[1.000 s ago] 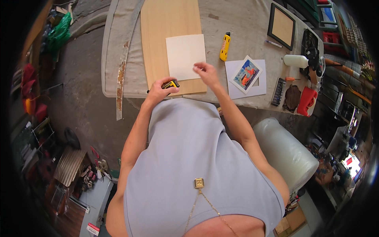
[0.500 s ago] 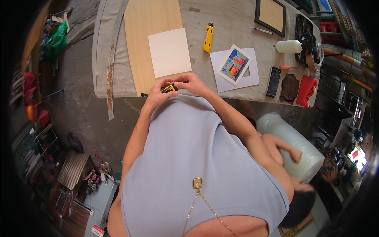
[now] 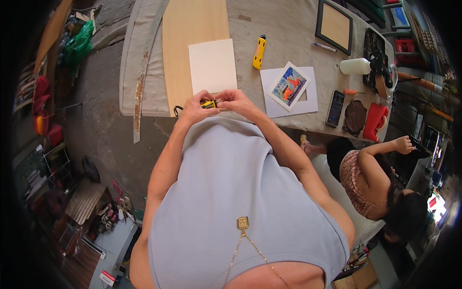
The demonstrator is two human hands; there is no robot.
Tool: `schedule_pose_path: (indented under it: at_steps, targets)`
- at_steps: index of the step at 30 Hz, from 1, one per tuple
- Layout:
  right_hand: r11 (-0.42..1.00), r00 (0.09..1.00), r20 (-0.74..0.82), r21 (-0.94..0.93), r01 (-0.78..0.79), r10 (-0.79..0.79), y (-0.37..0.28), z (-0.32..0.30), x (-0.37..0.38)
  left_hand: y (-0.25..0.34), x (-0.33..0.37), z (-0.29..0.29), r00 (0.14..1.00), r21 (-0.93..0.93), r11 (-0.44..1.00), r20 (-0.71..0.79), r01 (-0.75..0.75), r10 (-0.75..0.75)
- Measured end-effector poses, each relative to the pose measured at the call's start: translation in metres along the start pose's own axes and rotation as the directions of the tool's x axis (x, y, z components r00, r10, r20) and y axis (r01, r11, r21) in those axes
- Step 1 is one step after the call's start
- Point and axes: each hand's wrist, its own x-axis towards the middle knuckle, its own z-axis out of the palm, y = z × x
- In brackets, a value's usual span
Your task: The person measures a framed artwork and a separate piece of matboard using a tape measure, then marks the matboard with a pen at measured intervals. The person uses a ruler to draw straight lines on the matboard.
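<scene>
A yellow and black tape measure (image 3: 208, 104) is held at the table's near edge, its black strap hanging out to the left. My left hand (image 3: 194, 110) is closed around its body. The fingers of my right hand (image 3: 236, 102) pinch at its right end; whether any blade is drawn out is hidden by them. Just beyond both hands lies a blank white card (image 3: 211, 65), partly over a long light wooden board (image 3: 175, 53). To the right rest a yellow utility knife (image 3: 259, 53) and a colourful print (image 3: 288, 86) on a white mat (image 3: 306, 107) with a cut-out window.
A worn metal strip (image 3: 139, 96) overhangs the near edge. Rightward on the table are a black frame (image 3: 318, 20), pen (image 3: 324, 46), white bottle (image 3: 354, 66), orange-handled screwdriver (image 3: 350, 91), phone (image 3: 335, 108) and red tape dispenser (image 3: 374, 123). A person (image 3: 365, 178) is close on my right.
The person at right has come up into view with an arm stretched rightward. My view has shifted slightly; both hands stay on the tape measure, now a little nearer the card.
</scene>
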Motion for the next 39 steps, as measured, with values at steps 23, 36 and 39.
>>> schedule_pose_path:
  at_steps: [23,36,39]
  targets:
    - [0.680,0.674,-0.456,-0.727,0.095,-0.582,-0.030,-0.109,0.146,-0.022,0.181,-0.115,0.929,0.668,0.736,-0.334,0.111,0.163]
    - [0.562,0.569,-0.407,-0.818,0.121,-0.715,-0.021,-0.092,0.161,-0.081,0.176,-0.066,0.612,0.877,0.471,-0.424,0.093,0.667]
    - [0.551,0.549,-0.415,-0.829,0.102,-0.726,-0.019,-0.090,0.163,-0.072,0.174,-0.064,0.657,0.898,0.425,-0.390,0.116,0.645]
